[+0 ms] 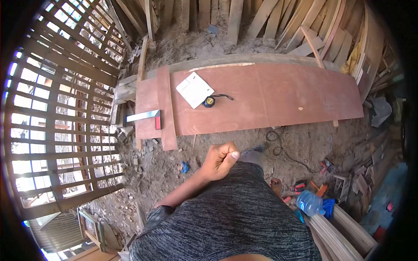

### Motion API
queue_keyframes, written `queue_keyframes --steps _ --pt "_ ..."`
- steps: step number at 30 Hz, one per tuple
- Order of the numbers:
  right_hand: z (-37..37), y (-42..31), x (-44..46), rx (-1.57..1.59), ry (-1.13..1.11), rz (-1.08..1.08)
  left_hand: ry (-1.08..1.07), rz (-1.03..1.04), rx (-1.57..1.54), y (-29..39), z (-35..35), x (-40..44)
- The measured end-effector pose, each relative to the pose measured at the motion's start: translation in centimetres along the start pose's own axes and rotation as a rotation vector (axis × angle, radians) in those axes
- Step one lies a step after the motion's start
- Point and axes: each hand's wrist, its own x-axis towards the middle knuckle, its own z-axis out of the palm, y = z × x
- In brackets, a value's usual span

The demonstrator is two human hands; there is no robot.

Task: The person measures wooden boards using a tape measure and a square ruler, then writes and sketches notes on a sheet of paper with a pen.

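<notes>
My left hand (221,161) is closed in a fist in front of my body, thumb folded over the fingers. The inside of the fist is hidden, so I cannot tell whether it holds anything. My right hand is out of view. Beyond the fist, and apart from it, lies a long reddish plywood sheet (287,98). On it rest a white sheet of paper (191,89), a black and yellow tape measure (209,102) with a wrist strap, and a narrow plywood strip (165,104) laid crosswise. A try square (150,116) overlaps the strip, its blade pointing left.
A slatted wooden wall (65,113) stands at left; wooden boards (265,19) lean at the back. A black cable (283,152) lies on the dirt floor. At lower right are a red power tool (299,187), a large clear bottle (310,203) and stacked timber (339,235).
</notes>
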Motion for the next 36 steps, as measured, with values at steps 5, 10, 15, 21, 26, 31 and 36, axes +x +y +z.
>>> queue_keyframes --steps 5,10,15,21,26,31,36 --pt "0.3 -0.3 0.4 -0.14 0.045 -0.023 -0.022 0.065 0.091 -1.0 -0.7 0.1" --pt "0.6 -1.8 -1.0 -0.053 0.016 0.013 -0.094 -0.03 0.046 -1.6 -0.6 -0.1" --pt "0.6 1.0 -0.7 -0.257 0.079 -0.389 -0.16 -0.04 -0.056 -0.5 0.0 0.2" --pt "-0.3 5.6 0.3 0.204 -0.09 -0.02 -0.07 -0.101 0.047 -0.8 0.1 0.3" --pt "-0.5 12.3 3.3 0.116 0.032 -0.031 -0.184 0.147 0.075 -1.6 -0.7 1.0" --pt "0.4 5.3 0.5 0.116 -0.011 0.128 -0.212 0.029 0.055 -0.9 -0.5 1.3" --pt "0.3 6.3 0.9 0.09 0.027 0.094 -0.267 0.08 0.06 -0.5 -0.9 1.3"
